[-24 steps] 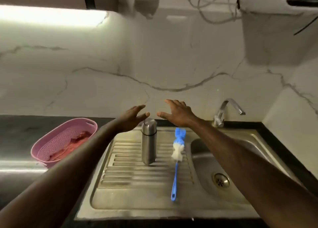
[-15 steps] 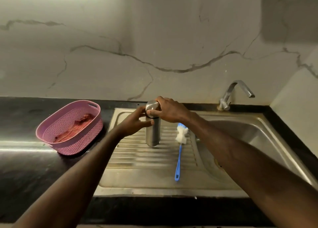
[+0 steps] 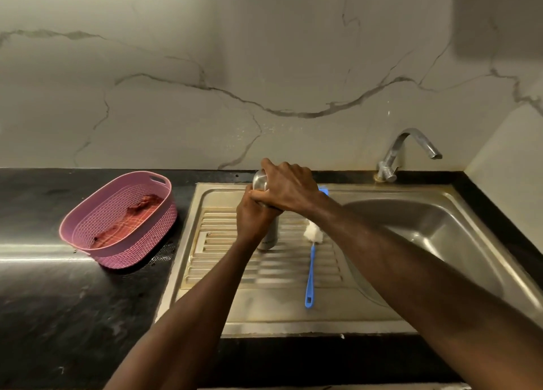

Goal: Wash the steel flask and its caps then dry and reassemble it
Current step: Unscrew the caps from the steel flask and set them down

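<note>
- Marble wall backs your black counter (image 3: 73,301) and steel sink (image 3: 435,231).
- Your left hand (image 3: 254,216) grips the flask (image 3: 269,236) body, standing on the drainboard; your right hand (image 3: 289,188), just above, wraps its cap (image 3: 260,181).
- Step in hand looks like uncapping: twist next, holding the body steady.

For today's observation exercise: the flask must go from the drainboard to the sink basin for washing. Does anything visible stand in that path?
Only the bottle brush, lying on the drainboard between the flask and the basin. The left hand and right hand already grip the flask, so lifting it over the brush looks easy.
</note>
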